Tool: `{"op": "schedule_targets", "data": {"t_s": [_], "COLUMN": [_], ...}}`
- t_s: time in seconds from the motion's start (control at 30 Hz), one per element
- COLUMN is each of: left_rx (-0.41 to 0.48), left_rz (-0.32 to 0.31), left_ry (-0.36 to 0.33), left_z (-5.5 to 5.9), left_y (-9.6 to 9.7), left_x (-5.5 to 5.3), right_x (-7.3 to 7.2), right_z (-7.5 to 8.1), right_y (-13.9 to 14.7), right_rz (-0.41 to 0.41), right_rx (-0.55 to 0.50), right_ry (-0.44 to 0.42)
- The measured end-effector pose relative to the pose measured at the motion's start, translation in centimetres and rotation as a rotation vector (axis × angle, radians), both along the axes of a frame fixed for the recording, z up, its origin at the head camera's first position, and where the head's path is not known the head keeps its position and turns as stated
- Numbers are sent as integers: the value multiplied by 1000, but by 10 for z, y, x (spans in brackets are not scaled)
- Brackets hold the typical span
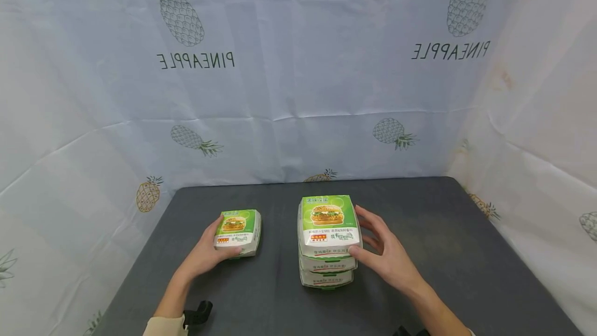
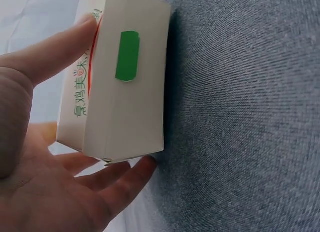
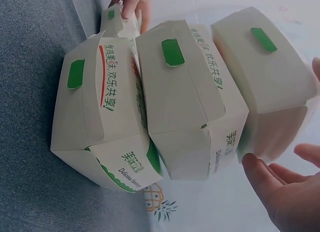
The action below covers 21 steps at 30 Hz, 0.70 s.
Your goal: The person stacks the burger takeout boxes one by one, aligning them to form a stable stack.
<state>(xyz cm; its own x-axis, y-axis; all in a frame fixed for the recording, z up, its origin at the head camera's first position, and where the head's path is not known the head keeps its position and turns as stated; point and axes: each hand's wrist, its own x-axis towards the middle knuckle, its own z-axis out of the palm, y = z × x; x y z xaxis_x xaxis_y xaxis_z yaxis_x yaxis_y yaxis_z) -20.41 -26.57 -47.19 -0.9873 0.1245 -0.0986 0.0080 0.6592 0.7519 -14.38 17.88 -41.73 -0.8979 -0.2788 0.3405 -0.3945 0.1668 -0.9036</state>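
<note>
Three burger boxes stand piled in the middle of the dark table, white below with a green lid and a burger picture. My right hand (image 1: 383, 249) grips the top burger box (image 1: 328, 222) at its right side, thumb at the front corner. In the right wrist view that top box (image 3: 262, 62) sits tilted over the middle box (image 3: 175, 87), a gap showing between them; the bottom box (image 3: 90, 107) rests on the table. A separate burger box (image 1: 238, 229) is to the left. My left hand (image 1: 205, 248) holds it by its left side, thumb across the front.
A dark grey cloth covers the table (image 1: 443, 253). White curtains (image 1: 298, 77) printed with pineapples close off the back and both sides. A black wrist strap (image 1: 198, 313) shows at my left wrist.
</note>
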Motion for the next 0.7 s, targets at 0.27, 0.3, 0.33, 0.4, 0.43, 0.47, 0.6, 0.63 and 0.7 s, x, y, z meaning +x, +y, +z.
{"op": "schedule_targets", "data": {"t_s": [0.27, 0.3, 0.33, 0.4, 0.43, 0.47, 0.6, 0.63, 0.7], "left_rx": [-2, -2, 2, 10, 13, 16, 21, 23, 32], "left_rz": [42, 48, 49, 51, 53, 55, 64, 65, 67], "left_ry": [16, 20, 27, 40, 46, 51, 62, 65, 68], "left_z": [0, 0, 0, 1, 1, 2, 6, 7, 11], "left_y": [3, 3, 4, 5, 6, 7, 13, 14, 18], "left_x": [2, 3, 3, 4, 5, 5, 5, 5, 6], "right_x": [-1, -1, -1, -1, -1, -1, -1, -1, 0], "right_z": [1, 1, 1, 1, 1, 2, 2, 2, 2], "right_y": [-1, -1, -1, -1, -1, -1, -1, -1, -1], "right_rz": [6, 7, 7, 5, 4, 2, 0, 0, -1], "right_rx": [-1, -2, -2, 1, 1, 2, 3, 1, 2], "right_ry": [0, 0, -1, -1, -1, 0, 5, 5, 8]}}
